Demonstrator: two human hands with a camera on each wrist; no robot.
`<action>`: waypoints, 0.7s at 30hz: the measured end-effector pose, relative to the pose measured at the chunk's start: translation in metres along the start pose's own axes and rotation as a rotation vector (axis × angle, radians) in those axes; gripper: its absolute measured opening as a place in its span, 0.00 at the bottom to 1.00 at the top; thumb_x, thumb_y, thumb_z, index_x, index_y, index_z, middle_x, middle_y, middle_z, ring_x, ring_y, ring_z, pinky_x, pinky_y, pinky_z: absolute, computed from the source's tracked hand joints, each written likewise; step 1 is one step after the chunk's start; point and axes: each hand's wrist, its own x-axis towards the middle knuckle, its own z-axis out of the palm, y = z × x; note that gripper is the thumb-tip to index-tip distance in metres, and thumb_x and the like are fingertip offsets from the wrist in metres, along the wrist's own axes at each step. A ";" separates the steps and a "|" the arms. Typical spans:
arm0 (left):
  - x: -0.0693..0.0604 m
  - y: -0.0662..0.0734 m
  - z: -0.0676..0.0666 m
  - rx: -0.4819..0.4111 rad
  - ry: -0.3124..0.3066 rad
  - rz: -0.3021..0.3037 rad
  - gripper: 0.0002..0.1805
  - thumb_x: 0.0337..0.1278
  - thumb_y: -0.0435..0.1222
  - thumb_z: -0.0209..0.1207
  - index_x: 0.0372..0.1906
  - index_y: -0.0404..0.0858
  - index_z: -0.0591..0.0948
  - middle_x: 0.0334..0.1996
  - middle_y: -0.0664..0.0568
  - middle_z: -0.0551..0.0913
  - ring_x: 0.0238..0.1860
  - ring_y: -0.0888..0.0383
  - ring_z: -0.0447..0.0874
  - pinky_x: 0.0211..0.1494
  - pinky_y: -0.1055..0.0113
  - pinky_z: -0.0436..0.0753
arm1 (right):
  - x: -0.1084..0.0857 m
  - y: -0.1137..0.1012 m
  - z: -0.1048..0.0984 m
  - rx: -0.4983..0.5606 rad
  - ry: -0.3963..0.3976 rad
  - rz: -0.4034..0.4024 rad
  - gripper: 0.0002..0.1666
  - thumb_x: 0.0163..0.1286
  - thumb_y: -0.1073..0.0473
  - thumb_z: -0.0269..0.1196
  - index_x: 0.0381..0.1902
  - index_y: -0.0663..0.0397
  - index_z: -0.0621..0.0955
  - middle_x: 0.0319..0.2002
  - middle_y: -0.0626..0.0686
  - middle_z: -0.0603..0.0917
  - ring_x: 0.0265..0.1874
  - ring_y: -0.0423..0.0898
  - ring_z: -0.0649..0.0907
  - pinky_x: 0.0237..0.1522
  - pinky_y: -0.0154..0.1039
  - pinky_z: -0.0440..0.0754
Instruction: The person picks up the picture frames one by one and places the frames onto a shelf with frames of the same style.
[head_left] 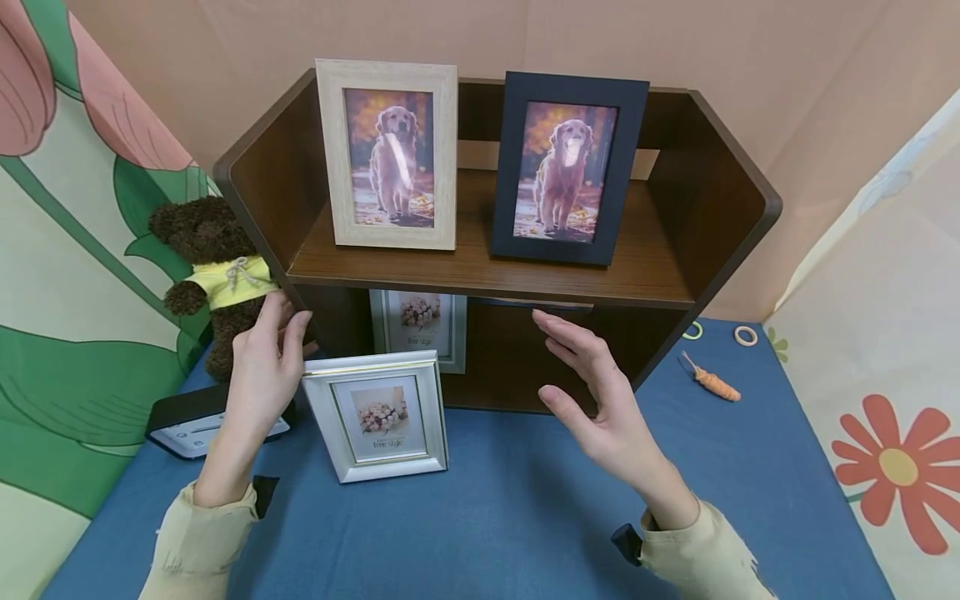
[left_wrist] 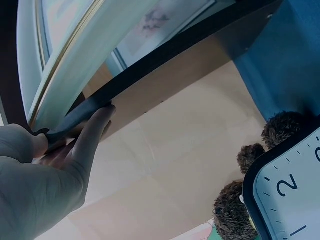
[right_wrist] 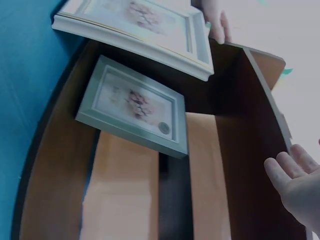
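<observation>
A dark brown wooden shelf [head_left: 487,279] stands on the blue table. At its left side panel, my left hand [head_left: 266,358] pinches the front edge, thumb in front and fingers along the outer face [left_wrist: 55,175]. Just right of this hand, a silver-white photo frame [head_left: 438,417] stands slightly tilted before the shelf. Behind it, a grey-green photo frame [head_left: 456,333] sits in the lower compartment, partly hidden by the upper board in the head view. My right hand [head_left: 600,400] hovers in front of the lower compartment's right part, fingers extended and holding nothing.
On the upper board stand a cream photo frame [head_left: 330,158] and a black photo frame [head_left: 633,167]. To the left are a brown teddy bear [head_left: 236,283] and a black-rimmed clock [head_left: 202,433]. Two small rings and an orange carrot-shaped item [head_left: 716,383] lie right of the shelf.
</observation>
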 end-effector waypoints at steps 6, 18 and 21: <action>-0.001 0.000 0.000 0.006 0.003 0.008 0.15 0.82 0.25 0.52 0.65 0.23 0.73 0.61 0.27 0.82 0.48 0.26 0.88 0.43 0.91 0.76 | -0.009 0.012 0.008 0.010 -0.033 0.066 0.34 0.80 0.63 0.65 0.77 0.66 0.67 0.78 0.63 0.69 0.78 0.58 0.69 0.77 0.51 0.72; 0.000 0.001 0.000 0.003 -0.001 -0.004 0.15 0.82 0.25 0.53 0.65 0.23 0.73 0.62 0.26 0.82 0.49 0.26 0.88 0.42 0.91 0.76 | -0.025 0.033 0.035 -0.007 -0.080 0.176 0.42 0.68 0.78 0.70 0.77 0.60 0.69 0.80 0.59 0.66 0.77 0.54 0.69 0.77 0.51 0.72; 0.000 0.001 0.001 0.006 -0.002 -0.014 0.15 0.82 0.25 0.52 0.64 0.23 0.73 0.61 0.26 0.82 0.48 0.26 0.88 0.42 0.92 0.76 | -0.028 0.038 0.041 -0.024 -0.088 0.191 0.42 0.68 0.76 0.71 0.77 0.58 0.70 0.80 0.58 0.67 0.77 0.54 0.70 0.76 0.52 0.73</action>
